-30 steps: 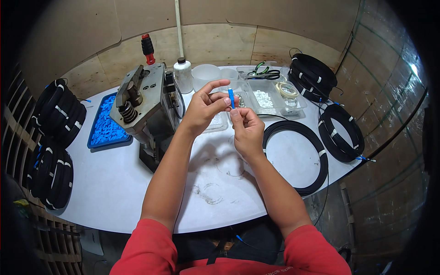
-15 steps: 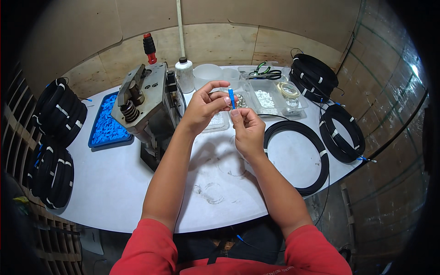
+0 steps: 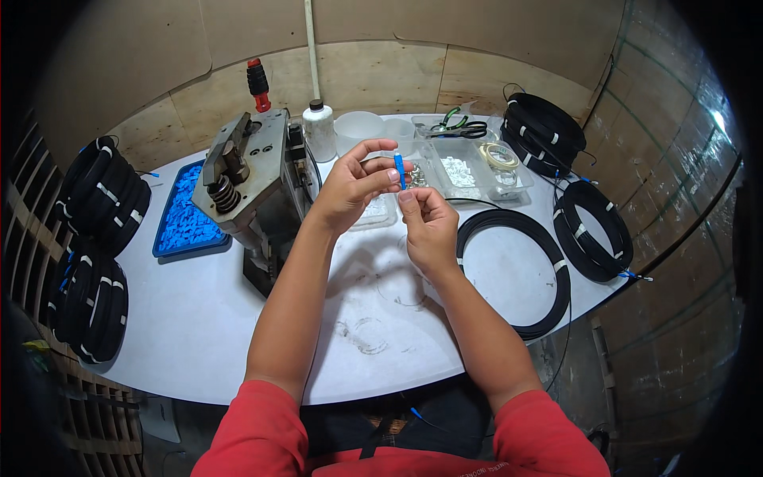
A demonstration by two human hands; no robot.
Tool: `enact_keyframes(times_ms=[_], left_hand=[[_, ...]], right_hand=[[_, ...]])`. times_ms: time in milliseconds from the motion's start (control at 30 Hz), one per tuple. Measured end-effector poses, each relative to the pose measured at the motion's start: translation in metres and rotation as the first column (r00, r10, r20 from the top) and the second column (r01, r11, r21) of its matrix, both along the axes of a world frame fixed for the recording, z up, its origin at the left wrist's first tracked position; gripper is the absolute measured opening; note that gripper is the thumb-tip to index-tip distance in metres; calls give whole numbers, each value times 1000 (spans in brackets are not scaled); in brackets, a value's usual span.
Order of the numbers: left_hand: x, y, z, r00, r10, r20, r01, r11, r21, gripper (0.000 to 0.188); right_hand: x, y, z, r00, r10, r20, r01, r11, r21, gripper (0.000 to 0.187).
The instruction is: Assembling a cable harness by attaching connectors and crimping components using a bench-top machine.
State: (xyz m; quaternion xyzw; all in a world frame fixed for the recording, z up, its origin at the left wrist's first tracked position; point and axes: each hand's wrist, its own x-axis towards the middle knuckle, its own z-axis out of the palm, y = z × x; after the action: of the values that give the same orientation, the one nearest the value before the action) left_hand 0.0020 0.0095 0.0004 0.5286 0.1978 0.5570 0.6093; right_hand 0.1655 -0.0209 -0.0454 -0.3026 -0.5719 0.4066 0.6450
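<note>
A slim blue fibre-optic cable connector (image 3: 400, 164) stands upright between my two hands, above the middle of the table. My left hand (image 3: 359, 184) pinches its middle from the left, thumb against the blue body. Lower down, my right hand (image 3: 430, 226) closes thumb and finger on its bottom end. A black cable runs from behind my right hand to the cable coil (image 3: 469, 238) lying flat on the table to the right; how it joins the connector is hidden by my fingers.
A metal press (image 3: 258, 159) stands left of my hands, beside a blue tray (image 3: 161, 253) of small blue parts. Behind my hands are a white bottle (image 3: 319, 131), clear bins of small parts (image 3: 458, 171) and pliers (image 3: 465, 129). Black cable coils (image 3: 544, 131) sit at both table sides.
</note>
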Motion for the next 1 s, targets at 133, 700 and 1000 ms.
enact_keyframes(times_ms=[133,700,1000], left_hand=[[0,4,-2,997,4,77,-4,1000,-6,54],[4,-1,0,998,-48,32,48,999,-19,50],[7,-2,4,982,182,-60,-178,982,56,41]], right_hand=[[1,2,-3,1000,-2,10,2,1000,-7,21],[3,1,1,998,59,20,-59,998,-13,25],[2,2,2,980,-125,155,107,987,120,20]])
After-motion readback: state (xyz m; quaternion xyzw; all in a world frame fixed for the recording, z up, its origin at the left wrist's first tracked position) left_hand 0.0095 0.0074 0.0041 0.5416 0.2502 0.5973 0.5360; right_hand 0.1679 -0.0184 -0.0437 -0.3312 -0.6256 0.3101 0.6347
